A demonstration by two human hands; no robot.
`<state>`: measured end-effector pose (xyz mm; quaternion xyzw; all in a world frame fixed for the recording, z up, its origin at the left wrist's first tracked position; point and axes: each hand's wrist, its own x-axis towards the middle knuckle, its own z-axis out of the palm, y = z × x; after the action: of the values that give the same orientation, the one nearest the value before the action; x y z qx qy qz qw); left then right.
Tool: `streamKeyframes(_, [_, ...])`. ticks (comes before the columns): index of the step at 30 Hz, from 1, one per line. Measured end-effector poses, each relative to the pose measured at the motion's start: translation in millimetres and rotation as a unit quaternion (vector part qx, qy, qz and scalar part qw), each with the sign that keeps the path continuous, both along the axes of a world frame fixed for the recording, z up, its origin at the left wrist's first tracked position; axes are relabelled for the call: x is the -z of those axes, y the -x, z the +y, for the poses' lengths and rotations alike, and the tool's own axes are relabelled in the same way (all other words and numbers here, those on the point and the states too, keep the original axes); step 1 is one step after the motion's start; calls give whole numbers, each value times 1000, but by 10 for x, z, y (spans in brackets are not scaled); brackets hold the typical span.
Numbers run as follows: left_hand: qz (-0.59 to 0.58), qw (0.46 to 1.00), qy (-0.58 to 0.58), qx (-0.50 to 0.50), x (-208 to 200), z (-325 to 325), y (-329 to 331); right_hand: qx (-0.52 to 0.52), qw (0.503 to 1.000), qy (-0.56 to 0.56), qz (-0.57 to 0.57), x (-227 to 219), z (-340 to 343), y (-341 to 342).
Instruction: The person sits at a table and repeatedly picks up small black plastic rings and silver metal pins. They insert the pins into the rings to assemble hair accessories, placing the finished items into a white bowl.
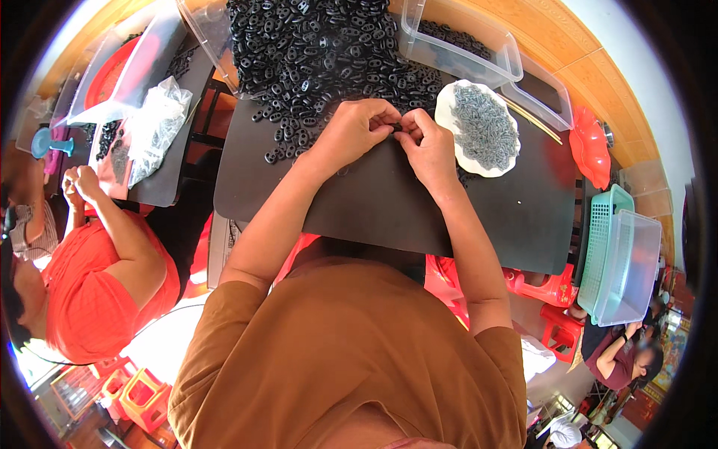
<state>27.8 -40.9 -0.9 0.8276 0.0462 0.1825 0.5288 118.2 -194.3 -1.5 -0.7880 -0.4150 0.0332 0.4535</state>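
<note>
My left hand and my right hand meet over a black mat, and together they pinch one small black plastic part between the fingertips. Just beyond my hands lies a big heap of the same black parts. To the right of my right hand sits a white plate piled with small grey screws.
Clear plastic bins stand behind the plate. A red tray and stacked green and clear baskets are on the right. A person in a red shirt works at the left beside a clear bag of screws.
</note>
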Motion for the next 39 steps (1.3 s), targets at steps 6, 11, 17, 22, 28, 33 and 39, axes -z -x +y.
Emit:
streamKeyframes(6, [15, 1000, -15, 14, 56, -23, -15, -5, 999, 31, 25, 23, -15, -20])
streamKeyframes(11, [9, 1000, -4, 16, 58, -26, -7, -15, 999, 34, 32, -6, -34, -43])
streamKeyframes(17, [17, 1000, -8, 15, 54, -32, -8, -17, 998, 46, 39, -5, -51, -50])
streamKeyframes(22, [19, 1000, 2, 20, 45, -28, -1, -34, 998, 38, 27, -48, -87, -71])
streamKeyframes(28, [16, 1000, -1, 21, 70, -29, -9, -37, 998, 40, -11, -49, -84, -60])
streamKeyframes(33, [18, 999, -14, 26, 49, -31, -8, -40, 998, 36, -23, -29, -72, -50])
streamKeyframes(39, [-2, 997, -69, 19, 88, -9, -15, -36, 999, 31, -2, -18, -61, -52])
